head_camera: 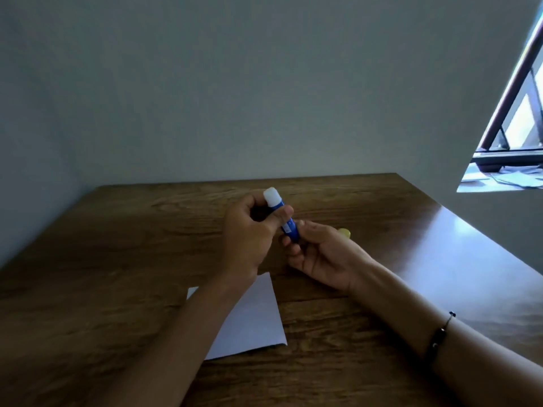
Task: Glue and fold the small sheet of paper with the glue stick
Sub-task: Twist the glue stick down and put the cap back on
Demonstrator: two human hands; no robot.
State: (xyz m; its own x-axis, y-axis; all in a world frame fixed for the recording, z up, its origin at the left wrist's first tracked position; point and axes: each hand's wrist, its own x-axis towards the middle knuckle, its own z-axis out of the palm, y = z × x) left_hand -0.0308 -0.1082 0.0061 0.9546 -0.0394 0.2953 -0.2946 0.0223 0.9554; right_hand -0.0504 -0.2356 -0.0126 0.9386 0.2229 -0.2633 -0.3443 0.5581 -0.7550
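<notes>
On the wooden table (117, 259), the small sheet of paper (252, 318) lies flat, its left part hidden under the left forearm. Above and beyond it, the left hand (249, 233) curls its fingers and thumb around the upper part of the blue glue stick (286, 220), which is held off the table, tilted, with its white tip uppermost and uncapped. The right hand (320, 254) pinches the stick's lower end between curled fingers and thumb. Just behind that hand a small yellow object (344, 231) sits on the table, mostly hidden. A dark bracelet (440, 333) circles the right wrist, and a window (517, 121) shows at far right.
</notes>
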